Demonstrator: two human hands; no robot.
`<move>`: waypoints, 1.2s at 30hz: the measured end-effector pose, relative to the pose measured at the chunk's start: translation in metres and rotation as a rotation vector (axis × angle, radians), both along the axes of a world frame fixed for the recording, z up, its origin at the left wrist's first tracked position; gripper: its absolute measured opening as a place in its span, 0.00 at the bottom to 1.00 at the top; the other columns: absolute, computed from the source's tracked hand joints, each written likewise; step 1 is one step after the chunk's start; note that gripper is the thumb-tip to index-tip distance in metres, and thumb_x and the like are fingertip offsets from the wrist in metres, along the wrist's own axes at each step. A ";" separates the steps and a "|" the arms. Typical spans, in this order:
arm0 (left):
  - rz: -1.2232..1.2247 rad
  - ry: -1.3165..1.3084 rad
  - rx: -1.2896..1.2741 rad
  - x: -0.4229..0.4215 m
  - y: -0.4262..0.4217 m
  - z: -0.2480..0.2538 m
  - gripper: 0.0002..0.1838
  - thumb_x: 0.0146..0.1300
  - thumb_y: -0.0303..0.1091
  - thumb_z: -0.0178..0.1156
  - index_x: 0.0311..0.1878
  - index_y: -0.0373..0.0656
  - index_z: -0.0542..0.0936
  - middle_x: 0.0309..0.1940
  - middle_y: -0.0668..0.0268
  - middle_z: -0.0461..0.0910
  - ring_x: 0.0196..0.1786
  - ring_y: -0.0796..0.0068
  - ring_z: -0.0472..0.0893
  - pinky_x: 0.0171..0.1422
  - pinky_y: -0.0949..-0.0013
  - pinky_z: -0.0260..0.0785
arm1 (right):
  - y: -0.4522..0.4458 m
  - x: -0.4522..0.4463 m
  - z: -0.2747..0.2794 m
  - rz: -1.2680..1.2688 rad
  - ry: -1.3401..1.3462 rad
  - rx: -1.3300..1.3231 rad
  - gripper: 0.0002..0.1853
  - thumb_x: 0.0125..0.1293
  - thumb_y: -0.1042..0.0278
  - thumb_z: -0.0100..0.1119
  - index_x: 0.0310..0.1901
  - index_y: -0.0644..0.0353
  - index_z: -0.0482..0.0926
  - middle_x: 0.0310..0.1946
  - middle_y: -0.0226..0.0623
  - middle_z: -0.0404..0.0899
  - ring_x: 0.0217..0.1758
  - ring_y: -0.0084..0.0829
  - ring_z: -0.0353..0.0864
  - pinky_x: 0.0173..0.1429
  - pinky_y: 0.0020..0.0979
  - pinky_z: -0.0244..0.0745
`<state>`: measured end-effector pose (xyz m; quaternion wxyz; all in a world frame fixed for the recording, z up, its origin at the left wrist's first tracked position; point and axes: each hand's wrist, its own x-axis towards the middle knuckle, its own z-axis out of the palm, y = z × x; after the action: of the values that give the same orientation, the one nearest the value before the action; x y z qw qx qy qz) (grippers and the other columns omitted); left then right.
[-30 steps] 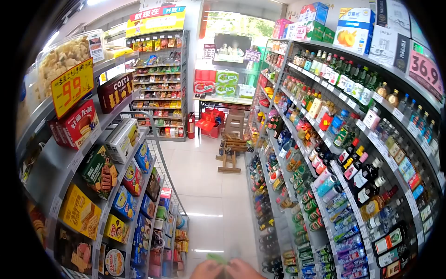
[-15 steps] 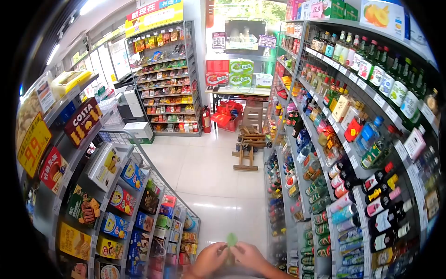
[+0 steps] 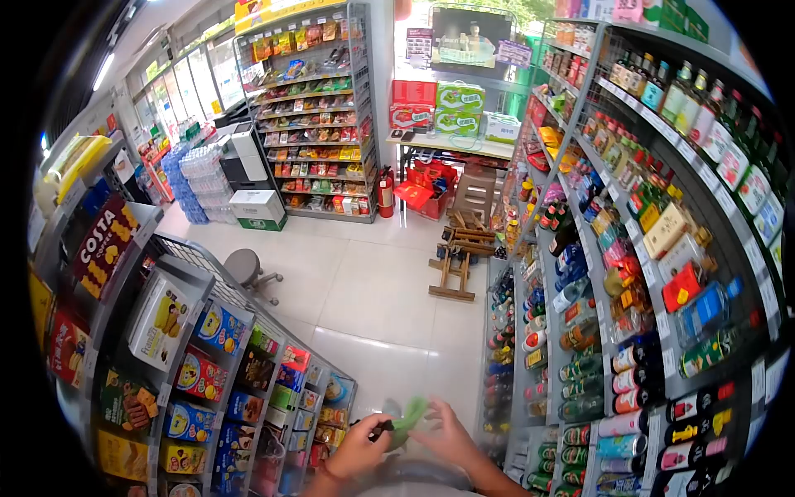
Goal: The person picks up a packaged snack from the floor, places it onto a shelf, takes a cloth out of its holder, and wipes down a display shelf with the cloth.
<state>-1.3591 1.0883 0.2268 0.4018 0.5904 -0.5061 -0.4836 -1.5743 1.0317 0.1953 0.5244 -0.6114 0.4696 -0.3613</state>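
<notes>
At the bottom middle, my left hand (image 3: pixel 360 447) is closed on a limp, thin light-green thing (image 3: pixel 407 421) that looks like soft sheet material. Something small and dark shows at the left fingertips, too blurred to name. My right hand (image 3: pixel 451 439) is just right of the green thing with its fingers apart. Whether its fingertips touch the green thing is unclear. Both hands are over the aisle floor, between the two shelf rows.
Snack shelves (image 3: pixel 170 348) flank me on the left, bottle shelves (image 3: pixel 654 306) on the right. Ahead are a grey round stool (image 3: pixel 243 267), wooden stools (image 3: pixel 454 261), a fire extinguisher (image 3: pixel 386 192), a snack rack (image 3: pixel 319 124) and a table (image 3: pixel 497 149) with boxes.
My hands have separated from a pinch close together; the right has opened. The green thing shows larger and spread upward. My view has turned left and down, bringing the round stool into sight.
</notes>
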 end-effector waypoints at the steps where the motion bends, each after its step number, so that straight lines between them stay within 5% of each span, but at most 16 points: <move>1: 0.008 0.167 0.148 0.008 -0.010 -0.004 0.13 0.73 0.28 0.60 0.58 0.39 0.80 0.43 0.67 0.84 0.47 0.78 0.82 0.52 0.71 0.77 | -0.015 0.001 -0.012 0.056 0.020 0.005 0.33 0.68 0.60 0.74 0.68 0.68 0.72 0.55 0.44 0.82 0.58 0.33 0.83 0.61 0.33 0.79; 3: 0.015 0.297 0.140 0.025 -0.038 -0.007 0.13 0.73 0.26 0.58 0.58 0.40 0.79 0.44 0.68 0.83 0.47 0.80 0.81 0.51 0.73 0.75 | -0.046 0.006 -0.014 0.114 0.061 0.008 0.37 0.68 0.61 0.75 0.72 0.68 0.68 0.60 0.44 0.81 0.61 0.33 0.82 0.63 0.33 0.78; 5: 0.014 0.533 0.122 0.041 -0.075 -0.007 0.13 0.73 0.22 0.55 0.58 0.40 0.77 0.45 0.71 0.80 0.46 0.84 0.78 0.50 0.76 0.73 | -0.081 0.009 -0.010 0.397 -0.225 0.512 0.38 0.68 0.63 0.74 0.74 0.66 0.66 0.65 0.39 0.78 0.65 0.30 0.78 0.66 0.34 0.76; 6: 0.047 0.545 0.081 0.049 -0.094 -0.005 0.12 0.72 0.21 0.54 0.56 0.39 0.77 0.44 0.70 0.80 0.44 0.83 0.79 0.49 0.76 0.73 | -0.097 0.013 -0.008 0.448 -0.220 0.554 0.37 0.69 0.67 0.73 0.75 0.64 0.64 0.67 0.36 0.76 0.67 0.27 0.75 0.68 0.34 0.74; 11: 0.270 0.859 0.013 0.098 -0.188 -0.004 0.12 0.73 0.21 0.52 0.57 0.40 0.72 0.46 0.64 0.81 0.47 0.78 0.81 0.53 0.73 0.75 | -0.179 0.080 0.059 0.464 -0.288 0.573 0.33 0.72 0.72 0.69 0.74 0.63 0.65 0.65 0.35 0.77 0.64 0.26 0.77 0.69 0.33 0.73; 13: 0.219 0.867 -0.050 0.125 -0.219 0.001 0.13 0.68 0.18 0.50 0.54 0.41 0.71 0.50 0.61 0.79 0.54 0.71 0.78 0.62 0.66 0.72 | -0.219 0.100 0.063 0.505 0.091 0.422 0.31 0.73 0.70 0.68 0.73 0.62 0.66 0.65 0.36 0.77 0.64 0.26 0.76 0.68 0.33 0.74; 18: -0.030 0.983 -0.078 0.183 -0.264 0.000 0.15 0.70 0.17 0.56 0.55 0.44 0.66 0.57 0.55 0.80 0.60 0.69 0.79 0.66 0.67 0.71 | -0.311 0.123 0.080 0.240 -0.233 0.255 0.17 0.72 0.75 0.67 0.60 0.64 0.77 0.52 0.31 0.84 0.55 0.22 0.82 0.60 0.27 0.77; 21: -0.267 0.967 0.089 0.197 -0.285 0.000 0.30 0.74 0.25 0.61 0.73 0.43 0.59 0.59 0.56 0.80 0.59 0.72 0.80 0.63 0.69 0.73 | -0.338 0.158 0.094 0.232 -0.250 0.314 0.16 0.71 0.75 0.68 0.59 0.64 0.79 0.52 0.31 0.84 0.55 0.23 0.82 0.60 0.28 0.77; 23: -0.200 0.903 0.027 0.197 -0.299 -0.001 0.31 0.74 0.29 0.63 0.76 0.41 0.64 0.58 0.61 0.82 0.58 0.74 0.81 0.61 0.69 0.74 | -0.354 0.187 0.092 0.302 -0.254 0.421 0.18 0.71 0.74 0.69 0.60 0.63 0.79 0.52 0.31 0.83 0.55 0.23 0.82 0.60 0.28 0.77; 25: 0.011 0.572 0.174 0.203 -0.315 -0.002 0.20 0.76 0.33 0.63 0.66 0.38 0.75 0.51 0.66 0.84 0.52 0.78 0.82 0.58 0.72 0.75 | -0.377 0.212 0.073 0.389 -0.274 0.447 0.19 0.72 0.70 0.69 0.61 0.63 0.79 0.53 0.32 0.83 0.55 0.24 0.82 0.60 0.28 0.77; 26: 0.130 0.661 0.100 0.205 -0.322 0.006 0.15 0.77 0.36 0.62 0.60 0.36 0.80 0.50 0.68 0.84 0.52 0.80 0.81 0.58 0.72 0.75 | -0.389 0.223 0.057 0.382 -0.356 0.522 0.19 0.73 0.68 0.67 0.62 0.63 0.78 0.53 0.32 0.83 0.56 0.24 0.81 0.61 0.28 0.77; 29: 0.337 0.669 0.043 0.226 -0.344 0.006 0.16 0.77 0.34 0.61 0.62 0.36 0.78 0.50 0.66 0.84 0.53 0.78 0.81 0.59 0.72 0.75 | -0.418 0.254 0.038 0.300 -0.428 0.678 0.20 0.77 0.62 0.63 0.63 0.64 0.78 0.54 0.32 0.83 0.57 0.24 0.81 0.62 0.28 0.76; 31: 0.469 0.678 0.029 0.234 -0.360 0.000 0.16 0.77 0.32 0.61 0.62 0.35 0.77 0.50 0.66 0.84 0.54 0.77 0.81 0.59 0.71 0.75 | -0.447 0.273 0.026 0.317 -0.190 0.609 0.20 0.78 0.60 0.62 0.63 0.65 0.78 0.53 0.33 0.83 0.58 0.25 0.80 0.64 0.29 0.74; 36: 0.757 0.669 -0.077 0.260 -0.405 -0.011 0.13 0.77 0.28 0.57 0.60 0.35 0.77 0.51 0.65 0.83 0.54 0.77 0.81 0.61 0.72 0.75 | -0.517 0.341 0.011 0.372 -0.433 0.747 0.15 0.82 0.65 0.50 0.61 0.64 0.74 0.52 0.34 0.81 0.56 0.27 0.79 0.63 0.31 0.73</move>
<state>-1.0995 0.6836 0.2155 0.7105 0.5302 -0.1174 -0.4476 -1.2338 0.5143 0.2059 0.8504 -0.3653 0.3297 -0.1865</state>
